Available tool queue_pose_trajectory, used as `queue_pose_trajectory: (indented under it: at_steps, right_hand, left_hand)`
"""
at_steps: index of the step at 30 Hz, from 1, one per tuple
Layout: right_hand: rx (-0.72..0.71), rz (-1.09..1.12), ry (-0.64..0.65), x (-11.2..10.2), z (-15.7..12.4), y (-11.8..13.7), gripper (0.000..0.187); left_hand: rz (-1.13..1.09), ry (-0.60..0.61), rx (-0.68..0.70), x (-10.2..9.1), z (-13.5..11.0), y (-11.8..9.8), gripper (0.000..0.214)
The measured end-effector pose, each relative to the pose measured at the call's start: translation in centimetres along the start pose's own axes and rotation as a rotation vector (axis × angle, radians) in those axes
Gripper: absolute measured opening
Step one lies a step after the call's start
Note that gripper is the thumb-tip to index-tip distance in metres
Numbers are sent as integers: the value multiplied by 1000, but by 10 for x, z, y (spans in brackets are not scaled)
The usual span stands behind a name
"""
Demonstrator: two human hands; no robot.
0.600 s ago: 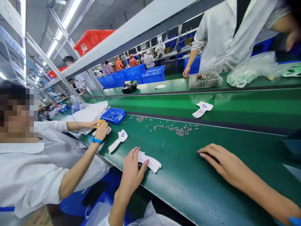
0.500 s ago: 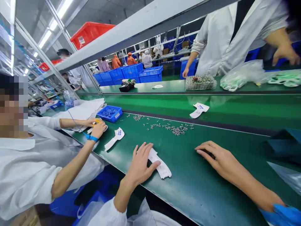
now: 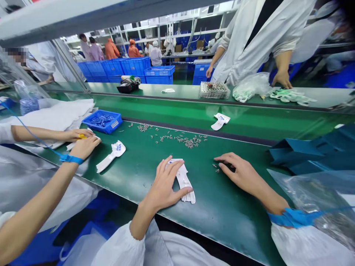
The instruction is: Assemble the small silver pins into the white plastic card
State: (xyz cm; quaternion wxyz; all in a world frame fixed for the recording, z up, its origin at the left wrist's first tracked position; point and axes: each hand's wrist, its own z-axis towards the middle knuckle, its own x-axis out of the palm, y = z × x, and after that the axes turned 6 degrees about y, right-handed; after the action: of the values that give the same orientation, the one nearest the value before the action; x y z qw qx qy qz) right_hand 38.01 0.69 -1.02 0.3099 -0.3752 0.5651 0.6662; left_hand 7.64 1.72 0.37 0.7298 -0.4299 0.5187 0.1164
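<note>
My left hand (image 3: 163, 184) lies flat with spread fingers on a white plastic part (image 3: 185, 181) on the green bench mat (image 3: 138, 166). My right hand (image 3: 241, 173) rests palm down a little to the right, fingers stretched over a few small screws (image 3: 215, 168); a blue wrist strap (image 3: 291, 217) is on its wrist. A scatter of small metal screws (image 3: 177, 137) lies farther back on the mat.
A co-worker's hands (image 3: 80, 142) at the left work on a part beside another white part (image 3: 111, 155) and a blue screw tray (image 3: 102, 121). Another white part (image 3: 220, 121) rides the conveyor. A clear bag (image 3: 318, 199) and blue sheets (image 3: 310, 151) sit at right.
My left hand has slid the white part rightward and turned it towards me. My right hand has drawn in nearer to it. The view has swung right and down.
</note>
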Motion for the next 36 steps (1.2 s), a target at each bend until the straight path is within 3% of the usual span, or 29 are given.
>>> queue_pose_trajectory:
  at_steps: [5,11,14,18,23,31,36]
  right_hand:
    - [-18,-49,79,-1,1,2,28]
    - [66,125,13,-2,3,13,26]
    - [120,378,-15,0,6,22,33]
    - [182,711,-139,2,12,26,43]
    - [251,854,-195,-2,10,19,45]
    - [246,858,-127,-7,8,18,41]
    - [222,786,-194,-4,7,18,42]
  left_hand:
    - [-34,-1,-19,0,3,2,66]
    - [-31,-114,58,-4,8,-4,50]
    - [-25,-100,114,-10,34,-17,34]
    - [19,39,232,-13,92,-34,25]
    - [29,122,387,-2,139,-40,11]
    - [-10,135,389,4,138,-32,13]
    - [-20,149,346,7,137,-31,16]
